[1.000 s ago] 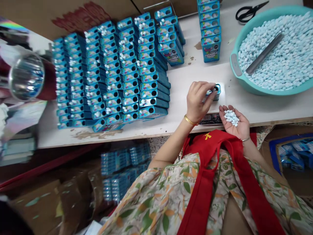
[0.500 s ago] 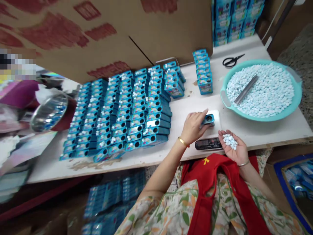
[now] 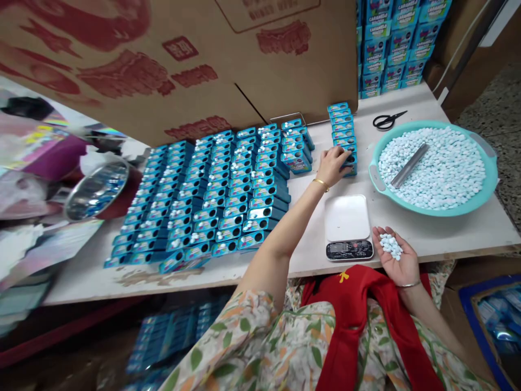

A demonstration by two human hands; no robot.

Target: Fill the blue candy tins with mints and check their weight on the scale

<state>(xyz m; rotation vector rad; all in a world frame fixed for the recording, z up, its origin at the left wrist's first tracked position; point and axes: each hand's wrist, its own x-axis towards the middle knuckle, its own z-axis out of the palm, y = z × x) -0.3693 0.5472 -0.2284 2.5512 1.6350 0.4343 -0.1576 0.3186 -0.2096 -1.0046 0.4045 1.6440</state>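
My left hand point(image 3: 332, 164), with a gold bracelet at the wrist, has its fingers round the blue candy tin point(image 3: 352, 169) at the near end of a short row of tins point(image 3: 341, 120). Part of that tin is hidden by my fingers. My right hand point(image 3: 402, 267) is palm up and cupped, holding a small heap of pale blue candies point(image 3: 391, 246). Between my hands and the table's front edge lies a digital scale point(image 3: 347, 217) with a white platform and black panel. To the right stands a turquoise basin point(image 3: 378, 182) full of the same candies, a grey metal scoop point(image 3: 409, 166) resting on them.
Several rows of blue tins point(image 3: 228, 198) cover the table's left part, many with candies on their tops. Black scissors point(image 3: 388, 120) lie behind the basin. A large cardboard box point(image 3: 228, 60) walls the back; stacked tins point(image 3: 396, 49) stand beside it. A metal bowl point(image 3: 97, 187) sits at far left.
My left hand has left the scale and moved back to the short row of tins. The tin it held on the scale is no longer there. My right hand stays cupped round the candies.
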